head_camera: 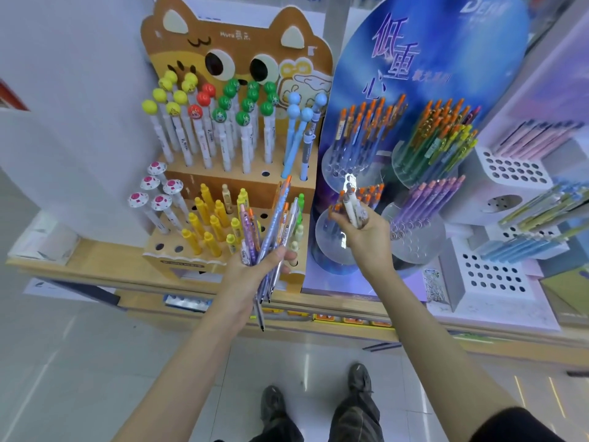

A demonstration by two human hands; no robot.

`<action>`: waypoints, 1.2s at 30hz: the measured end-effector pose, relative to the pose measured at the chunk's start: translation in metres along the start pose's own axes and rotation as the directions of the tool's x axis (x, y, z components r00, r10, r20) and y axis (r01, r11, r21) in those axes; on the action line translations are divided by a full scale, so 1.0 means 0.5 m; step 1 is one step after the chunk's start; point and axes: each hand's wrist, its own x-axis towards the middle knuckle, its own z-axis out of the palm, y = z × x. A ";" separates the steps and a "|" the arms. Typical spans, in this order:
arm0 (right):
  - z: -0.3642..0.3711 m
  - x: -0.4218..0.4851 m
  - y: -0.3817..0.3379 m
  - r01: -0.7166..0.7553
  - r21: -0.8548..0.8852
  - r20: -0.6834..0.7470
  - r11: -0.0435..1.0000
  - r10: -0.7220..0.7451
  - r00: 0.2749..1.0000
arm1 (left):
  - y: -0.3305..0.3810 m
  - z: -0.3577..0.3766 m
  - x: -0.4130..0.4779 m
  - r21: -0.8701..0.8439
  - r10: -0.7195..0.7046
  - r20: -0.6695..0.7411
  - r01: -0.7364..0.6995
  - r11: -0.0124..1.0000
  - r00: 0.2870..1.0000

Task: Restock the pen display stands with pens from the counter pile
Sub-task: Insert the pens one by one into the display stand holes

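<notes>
glossy pale tiled floor (95, 362), wooden counter (95, 263), white wall (79, 90).

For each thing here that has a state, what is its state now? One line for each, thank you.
left hand: closed around a bundle of pens
right hand: gripping a few orange-capped pens
cat-shaped stand: mostly filled, some holes empty
blue stand: partly filled, clear tiers show empty holes
white stand: front holes empty
</notes>
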 end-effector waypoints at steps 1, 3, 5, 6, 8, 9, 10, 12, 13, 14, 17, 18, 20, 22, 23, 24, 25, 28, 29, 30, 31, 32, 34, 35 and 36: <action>0.000 -0.001 -0.003 -0.012 0.048 -0.002 0.999 0.012 1.000 | 0.003 0.000 0.000 -0.008 0.000 -0.001 0.000 1.000 1.000; -0.001 -0.005 -0.004 -0.035 0.143 -0.003 0.989 0.036 0.999 | 0.009 0.001 0.000 -0.024 0.004 -0.002 -0.004 1.000 1.000; -0.003 -0.010 -0.003 -0.027 0.178 -0.012 0.984 0.029 1.000 | 0.013 0.002 0.001 -0.031 0.009 0.003 -0.009 0.999 1.000; -0.004 -0.013 -0.004 -0.021 0.191 -0.016 0.981 0.025 1.000 | 0.014 0.004 0.002 -0.029 0.009 0.006 -0.009 1.000 1.000; -0.005 -0.015 -0.004 -0.022 0.203 -0.014 0.979 0.026 1.000 | 0.016 0.007 0.004 -0.022 0.008 0.010 -0.008 1.000 1.000; -0.007 -0.016 -0.006 -0.028 0.199 -0.009 0.980 0.031 0.999 | 0.016 0.008 0.005 -0.018 0.008 0.012 -0.008 1.000 1.000; -0.008 -0.019 -0.009 -0.033 0.202 -0.003 0.979 0.035 0.999 | 0.015 0.010 0.006 -0.015 0.009 0.014 -0.008 1.000 1.000; -0.009 -0.026 -0.015 -0.042 0.246 0.002 0.968 0.042 0.999 | 0.013 0.014 0.007 -0.012 0.009 0.016 -0.009 1.000 1.000; -0.011 -0.032 -0.018 -0.056 0.286 0.000 0.957 0.059 0.998 | 0.013 0.018 0.007 -0.013 0.009 0.017 -0.009 1.000 1.000; -0.011 -0.036 -0.021 -0.084 0.337 0.004 0.938 0.088 0.996 | 0.012 0.021 0.006 -0.015 0.009 0.017 -0.009 1.000 1.000; -0.017 -0.049 -0.038 -0.175 0.466 0.061 0.867 0.166 0.984 | 0.013 0.031 0.004 -0.009 0.007 0.024 -0.007 1.000 1.000; -0.021 -0.052 -0.045 -0.186 0.478 0.081 0.858 0.167 0.983 | 0.013 0.033 0.002 -0.006 0.001 0.037 -0.001 1.000 0.999; -0.030 -0.058 -0.062 -0.192 0.480 0.121 0.856 0.152 0.981 | 0.012 0.037 -0.001 -0.007 -0.020 0.069 0.020 1.000 0.997; -0.036 -0.063 -0.076 -0.204 0.491 0.155 0.847 0.145 0.977 | 0.011 0.041 -0.005 -0.015 -0.045 0.092 0.047 0.999 0.995; -0.039 -0.066 -0.083 -0.203 0.506 0.161 0.838 0.140 0.977 | 0.009 0.043 -0.006 -0.015 -0.056 0.099 0.058 0.998 0.993; -0.042 -0.068 -0.090 -0.196 0.525 0.159 0.828 0.130 0.979 | 0.008 0.046 -0.008 -0.004 -0.065 0.110 0.066 0.998 0.992; -0.044 -0.069 -0.094 -0.188 0.543 0.157 0.818 0.121 0.980 | 0.006 0.047 -0.010 0.018 -0.071 0.126 0.069 0.997 0.989; -0.053 -0.063 -0.101 -0.210 0.531 0.164 0.821 0.143 0.976 | 0.000 0.047 -0.017 0.124 -0.085 0.218 0.059 0.991 0.972; -0.058 -0.062 -0.100 -0.234 0.512 0.177 0.827 0.165 0.970 | -0.002 0.048 -0.019 0.156 -0.095 0.249 0.057 0.986 0.964; -0.063 -0.061 -0.098 -0.260 0.498 0.193 0.827 0.187 0.963 | -0.004 0.049 -0.021 0.181 -0.108 0.270 0.060 0.982 0.957; -0.069 -0.061 -0.095 -0.284 0.492 0.209 0.823 0.206 0.956 | -0.006 0.051 -0.022 0.195 -0.124 0.282 0.070 0.978 0.951; -0.073 -0.062 -0.090 -0.303 0.493 0.219 0.815 0.220 0.951 | -0.009 0.054 -0.022 0.203 -0.140 0.287 0.082 0.976 0.948; -0.080 -0.065 -0.081 -0.312 0.519 0.201 0.796 0.242 0.949 | -0.013 0.058 -0.021 0.223 -0.165 0.285 0.102 0.969 0.944; -0.086 -0.065 -0.077 -0.299 0.544 0.167 0.784 0.248 0.954 | -0.016 0.059 -0.020 0.239 -0.174 0.282 0.106 0.965 0.944; -0.093 -0.064 -0.074 -0.276 0.574 0.123 0.771 0.252 0.960 | -0.019 0.060 -0.019 0.253 -0.182 0.277 0.111 0.961 0.944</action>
